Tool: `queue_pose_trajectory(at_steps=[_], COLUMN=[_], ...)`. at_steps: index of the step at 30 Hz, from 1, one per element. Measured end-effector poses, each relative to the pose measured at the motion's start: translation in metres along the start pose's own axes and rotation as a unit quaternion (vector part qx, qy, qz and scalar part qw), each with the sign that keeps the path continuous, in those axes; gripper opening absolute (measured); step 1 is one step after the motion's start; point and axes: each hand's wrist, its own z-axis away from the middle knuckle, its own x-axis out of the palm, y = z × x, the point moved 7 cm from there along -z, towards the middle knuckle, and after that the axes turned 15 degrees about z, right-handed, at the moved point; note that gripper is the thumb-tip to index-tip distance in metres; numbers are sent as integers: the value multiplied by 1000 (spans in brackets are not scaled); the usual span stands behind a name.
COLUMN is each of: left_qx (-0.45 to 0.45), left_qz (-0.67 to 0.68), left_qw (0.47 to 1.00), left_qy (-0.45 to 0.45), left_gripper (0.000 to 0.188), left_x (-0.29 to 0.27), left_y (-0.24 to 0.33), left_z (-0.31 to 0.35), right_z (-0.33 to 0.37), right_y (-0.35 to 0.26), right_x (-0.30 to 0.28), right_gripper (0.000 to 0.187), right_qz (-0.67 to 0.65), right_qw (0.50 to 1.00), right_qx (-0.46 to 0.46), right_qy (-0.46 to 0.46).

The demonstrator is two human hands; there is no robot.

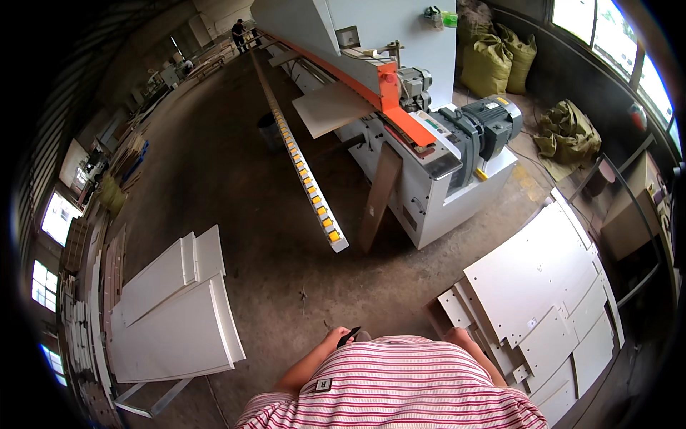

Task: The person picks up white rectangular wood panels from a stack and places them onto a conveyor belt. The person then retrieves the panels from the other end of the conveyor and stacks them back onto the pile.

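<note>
My left hand (334, 337) hangs low in front of the striped shirt, closed round a small flat black object (349, 335) whose exact kind I cannot make out. Farther right, my right hand (458, 334) hangs beside a stack of white panels (536, 268) with small drilled holes. Its fingers are mostly hidden, and I cannot see whether they touch the panels. Ahead stands a long grey machine (436, 207) with an orange guard (409, 125) and a dark motor (491, 123). A rail with yellow rollers (314, 193) runs alongside it.
More white panels (179, 314) lie on a metal stand at the left. A brown board (382, 189) leans against the machine. Yellow-green sacks (487, 64) stand at the back right, near a metal frame (647, 214). Another person (239, 36) is far off beside the machine line.
</note>
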Motion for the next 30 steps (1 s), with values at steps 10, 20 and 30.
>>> queue_pose_trajectory(at_steps=[10,20,30], left_qx=[48,124,240], left_qz=[-65,36,256], left_qw=[996,986,933], left_qy=[-33,-106,-84], left_gripper=[31,37,72], left_x=[55,161,164], left_y=[47,153,305], left_z=[-37,-46,-75], right_z=[31,79,122], right_y=[33,97,126], right_x=[-14,16,42], right_gripper=[32,30,31], right_qz=[-107,-207,-310], right_qw=[989,965,923], right_qx=[101,161,224], right_qy=[9,21,29])
